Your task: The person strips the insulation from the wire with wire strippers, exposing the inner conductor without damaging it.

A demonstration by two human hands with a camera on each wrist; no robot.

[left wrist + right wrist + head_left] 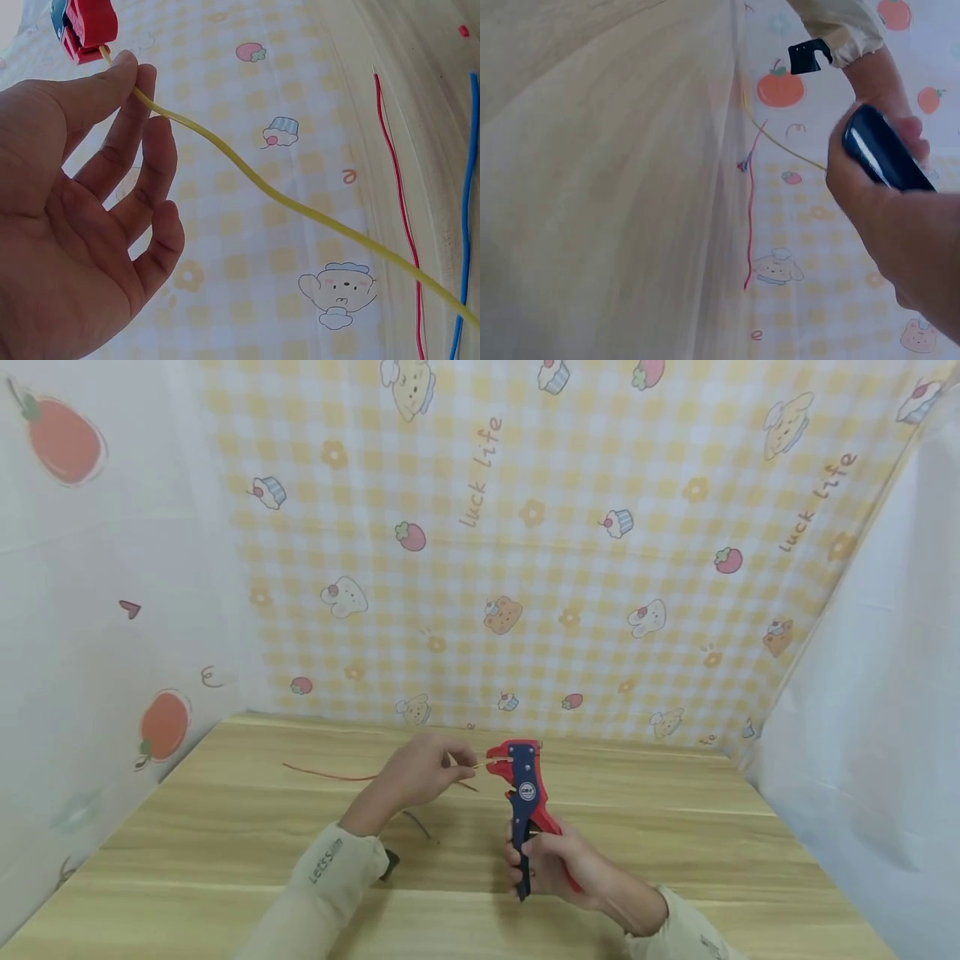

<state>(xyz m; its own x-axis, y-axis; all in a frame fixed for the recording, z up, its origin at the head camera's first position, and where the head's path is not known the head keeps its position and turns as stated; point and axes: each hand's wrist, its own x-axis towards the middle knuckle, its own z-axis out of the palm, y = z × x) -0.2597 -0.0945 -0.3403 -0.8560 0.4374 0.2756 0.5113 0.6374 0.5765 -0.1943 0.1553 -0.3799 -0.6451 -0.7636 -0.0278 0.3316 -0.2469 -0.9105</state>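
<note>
In the head view my left hand pinches a yellow wire between thumb and index finger, close to its end. The other fingers are loosely bent, as the left wrist view shows. My right hand grips the handles of a red and dark blue wire stripper, held upright above the table. The yellow wire's end reaches into the red jaws of the stripper; how deep it sits is hidden. From the right wrist view, the fingers wrap round the dark handle.
A red wire lies on the wooden table, partly behind my left hand. Near it lies a blue wire. A tiny red piece sits on the table. A patterned cloth hangs behind the table.
</note>
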